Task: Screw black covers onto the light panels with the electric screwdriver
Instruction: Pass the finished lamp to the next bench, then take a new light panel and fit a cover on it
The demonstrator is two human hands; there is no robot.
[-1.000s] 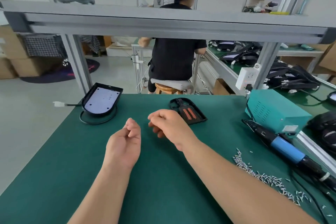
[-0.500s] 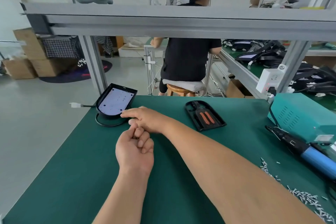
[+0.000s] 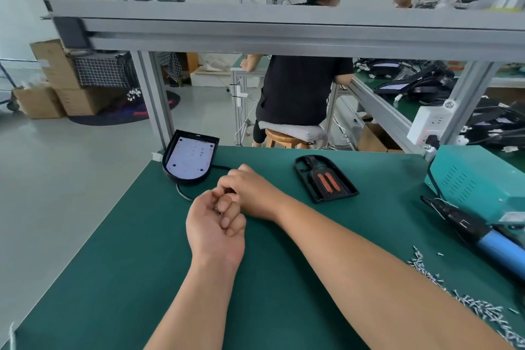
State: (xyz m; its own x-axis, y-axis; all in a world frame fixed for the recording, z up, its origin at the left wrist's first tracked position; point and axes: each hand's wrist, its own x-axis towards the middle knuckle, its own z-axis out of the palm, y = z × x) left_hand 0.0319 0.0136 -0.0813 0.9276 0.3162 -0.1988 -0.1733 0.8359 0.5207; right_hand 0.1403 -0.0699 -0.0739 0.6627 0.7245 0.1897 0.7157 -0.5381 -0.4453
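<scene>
Loose screws (image 3: pixel 480 307) lie near right, in easy reach, beside the electric screwdriver (image 3: pixel 468 229). Your left hand (image 3: pixel 216 227) and right hand (image 3: pixel 250 190) meet on the green mat (image 3: pixel 113 278), both curled, fingers touching; I cannot tell what either holds. Farther off, the black cover (image 3: pixel 326 179) lies apart from the light panel (image 3: pixel 189 158) at far left, which sits board up, likely ready for covering. No writing is legible.

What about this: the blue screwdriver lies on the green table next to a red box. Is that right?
Not quite: the head view shows the box is teal, not red. The blue screwdriver does lie on the green table next to it.
</scene>
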